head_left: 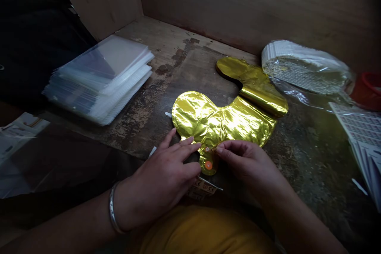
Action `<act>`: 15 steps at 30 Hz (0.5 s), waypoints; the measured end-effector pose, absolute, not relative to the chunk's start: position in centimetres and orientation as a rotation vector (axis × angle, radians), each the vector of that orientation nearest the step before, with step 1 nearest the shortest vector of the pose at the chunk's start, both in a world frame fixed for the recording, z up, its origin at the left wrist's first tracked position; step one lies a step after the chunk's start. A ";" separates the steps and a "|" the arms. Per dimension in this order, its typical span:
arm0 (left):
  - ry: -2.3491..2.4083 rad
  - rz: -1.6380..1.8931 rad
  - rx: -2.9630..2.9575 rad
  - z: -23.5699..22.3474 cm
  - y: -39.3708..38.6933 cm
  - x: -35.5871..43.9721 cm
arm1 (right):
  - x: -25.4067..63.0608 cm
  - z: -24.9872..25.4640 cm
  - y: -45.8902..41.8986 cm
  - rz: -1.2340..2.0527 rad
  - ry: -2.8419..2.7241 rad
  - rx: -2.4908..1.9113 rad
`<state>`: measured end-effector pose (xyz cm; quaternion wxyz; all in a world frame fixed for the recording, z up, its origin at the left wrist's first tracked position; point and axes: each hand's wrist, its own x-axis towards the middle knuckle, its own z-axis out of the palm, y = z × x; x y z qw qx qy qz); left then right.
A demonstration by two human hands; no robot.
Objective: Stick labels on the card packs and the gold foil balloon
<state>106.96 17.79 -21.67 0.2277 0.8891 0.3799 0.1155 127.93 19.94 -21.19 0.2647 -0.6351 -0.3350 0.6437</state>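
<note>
Brown plywood walls (256, 4) meeting in a back corner (143, 12), a scarred, stained wooden work surface (175, 43) with worn patches, dark fabric (35, 43) at the left side, dim light fading toward the edges

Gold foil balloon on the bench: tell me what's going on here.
A person's right hand pinches the neck of a crumpled gold foil balloon, just above a round orange dot, while the left hand, wearing a silver bangle, lies against the neck. The balloon lies flat on a worn wooden bench, with a stack of clear plastic sleeves to the left.
</note>
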 end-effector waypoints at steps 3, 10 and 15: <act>1.049 0.311 2.440 -21.7 17.8 106.9 | 128.0 -21.3 19.8 1.734 -0.927 -1.705; 1.061 0.328 2.422 -21.7 17.8 106.9 | 128.3 -21.8 19.6 1.730 -0.983 -1.693; 1.060 0.353 2.412 -21.9 17.8 106.9 | 128.0 -22.0 19.5 1.689 -1.033 -1.719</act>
